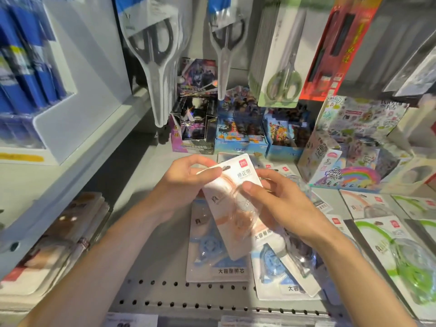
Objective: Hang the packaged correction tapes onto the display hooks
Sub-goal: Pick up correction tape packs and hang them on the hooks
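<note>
Above the grey perforated shelf [165, 292], both hands hold one pink correction tape pack [232, 208] tilted, its top end away from the person: the left hand [186, 182] pinches the upper left edge of the card, a fingertip beside the hang slot, while the right hand [278, 204] curls round the right side with the thumb pressed on the clear blister. This pack should handle as a light thing: a stiff white card backing, flat and rectangular with rounded corners, carrying a bulged transparent plastic bubble over a peach-tinted dispenser. I judge the card rigid enough to steer by its edges but liable to bend or tear at the narrow strip above the slot, so the sensible grip is low on the card sides or across the blister, leaving the slot free to slide over a hook. The glossy plastic looks slippery, and a firm pinch on card rather than bubble would be safer. More packs lie flat on the shelf beneath: blue correction tape packs [218, 256] under the hands and green correction tape packs [387, 244] to the right, overlapping loosely. No bare display hook is clearly visible; hanging overhead are packaged scissors [153, 50] in moulded clear shells and green-handled scissors [282, 67] on white card. Colourful trading card boxes [240, 128] stand behind, printed cardboard with open fronts.
</note>
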`<state>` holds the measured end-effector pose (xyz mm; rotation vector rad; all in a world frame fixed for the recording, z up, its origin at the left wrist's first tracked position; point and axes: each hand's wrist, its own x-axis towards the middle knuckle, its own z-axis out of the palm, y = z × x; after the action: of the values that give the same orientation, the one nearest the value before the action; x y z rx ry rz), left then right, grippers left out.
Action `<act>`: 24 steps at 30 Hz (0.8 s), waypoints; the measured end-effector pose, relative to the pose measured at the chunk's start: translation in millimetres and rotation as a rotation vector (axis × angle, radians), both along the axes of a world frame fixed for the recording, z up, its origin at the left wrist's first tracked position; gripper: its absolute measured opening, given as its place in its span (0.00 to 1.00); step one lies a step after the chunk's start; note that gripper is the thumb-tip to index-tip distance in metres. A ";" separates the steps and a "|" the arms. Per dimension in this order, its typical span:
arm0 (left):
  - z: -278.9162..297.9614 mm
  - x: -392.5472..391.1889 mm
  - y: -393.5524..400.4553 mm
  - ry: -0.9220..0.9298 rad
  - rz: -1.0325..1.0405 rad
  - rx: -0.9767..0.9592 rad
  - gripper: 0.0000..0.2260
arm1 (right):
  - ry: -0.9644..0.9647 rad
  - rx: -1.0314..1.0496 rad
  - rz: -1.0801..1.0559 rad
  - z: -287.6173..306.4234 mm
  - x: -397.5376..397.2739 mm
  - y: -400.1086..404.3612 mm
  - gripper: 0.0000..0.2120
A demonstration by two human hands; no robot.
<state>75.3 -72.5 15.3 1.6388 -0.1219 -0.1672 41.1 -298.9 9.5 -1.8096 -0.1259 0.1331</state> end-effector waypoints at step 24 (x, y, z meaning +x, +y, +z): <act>-23.3 100.8 -34.5 0.101 0.050 0.635 0.13 | 0.168 0.177 -0.287 -2.0 37.8 -46.6 0.17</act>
<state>176.1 -107.0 -8.0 2.2583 0.0583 -0.2683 78.9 -345.5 7.4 -1.6130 0.2342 0.0667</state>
